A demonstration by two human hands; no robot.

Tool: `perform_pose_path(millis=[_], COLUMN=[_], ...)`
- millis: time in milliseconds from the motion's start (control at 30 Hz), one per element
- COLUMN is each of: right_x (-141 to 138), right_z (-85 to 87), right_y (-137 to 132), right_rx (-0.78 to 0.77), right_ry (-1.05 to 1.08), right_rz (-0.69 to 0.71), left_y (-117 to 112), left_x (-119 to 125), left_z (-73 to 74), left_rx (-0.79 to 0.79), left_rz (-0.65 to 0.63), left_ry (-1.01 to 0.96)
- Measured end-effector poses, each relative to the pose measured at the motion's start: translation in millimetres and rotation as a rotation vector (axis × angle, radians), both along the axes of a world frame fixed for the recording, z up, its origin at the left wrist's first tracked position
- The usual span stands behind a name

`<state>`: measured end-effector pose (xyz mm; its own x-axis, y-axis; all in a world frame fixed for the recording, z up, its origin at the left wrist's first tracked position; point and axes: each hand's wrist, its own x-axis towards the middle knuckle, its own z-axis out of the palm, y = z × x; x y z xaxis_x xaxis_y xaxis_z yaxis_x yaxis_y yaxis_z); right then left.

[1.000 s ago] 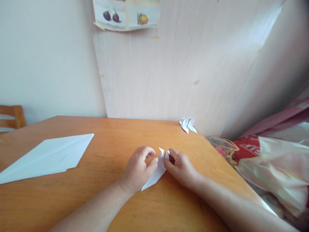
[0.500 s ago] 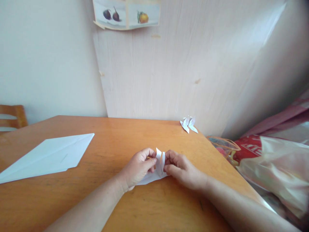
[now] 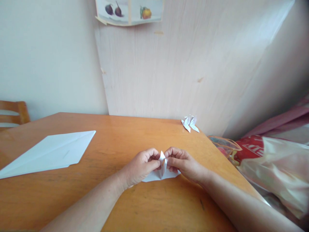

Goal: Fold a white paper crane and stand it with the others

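Observation:
A folded piece of white paper [image 3: 162, 174] stands partly upright on the wooden table [image 3: 116, 138], its lower parts spread to both sides. My left hand [image 3: 145, 164] pinches its upright part from the left, thumb toward me. From the right, my right hand [image 3: 184, 162] grips the same part near the top with thumb and fingers. A narrow pointed tip sticks up between the hands. Fingers cover portions of the folds on both sides.
Large folded white sheets [image 3: 58, 151] lie at the table's left. Small folded paper figures [image 3: 190, 123] stand at the far right corner. Bags [image 3: 277, 170] sit beyond the right edge. A wooden chair [image 3: 14, 112] is at far left; fruit pictures [image 3: 130, 11] hang on the wall.
The paper's two upright points have come closer together, one now in front of the other. My right hand's fingers have shifted up toward the tip. The view has tilted slightly.

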<state>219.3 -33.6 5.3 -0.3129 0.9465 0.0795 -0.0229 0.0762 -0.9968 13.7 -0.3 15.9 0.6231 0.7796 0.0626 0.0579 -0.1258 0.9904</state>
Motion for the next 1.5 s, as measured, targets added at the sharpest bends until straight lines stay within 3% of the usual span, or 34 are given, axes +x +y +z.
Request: perform_pose_path(millis=[467, 767, 1067, 1367, 1500], right_x=[-5, -7, -11, -3, -5], right_z=[-4.9, -4.5, -1.4, -7.0, -7.2], right_y=[2, 2, 0, 2, 0], right_rx=[-0.133, -0.215, -0.178, 0.050, 0.158], right_ry=[0.230, 0.285, 0.290, -0.034, -0.084], right_rz=[0.006, -0.035, -0.049, -0.085, -0.115], left_y=[-3, -3, -1, -1, 1], left_x=[1, 3, 6, 6, 5], left_z=[2.0, -2.4, -12.4, -10.6, -13.1], left_rx=[-0.116, -0.020, 0.266, 0.306, 0.308], left_rz=[0.011, 0.015, 0.075, 0.124, 0.117], left_ry=[-0.077, -0.060, -0.101, -0.046, -0.049])
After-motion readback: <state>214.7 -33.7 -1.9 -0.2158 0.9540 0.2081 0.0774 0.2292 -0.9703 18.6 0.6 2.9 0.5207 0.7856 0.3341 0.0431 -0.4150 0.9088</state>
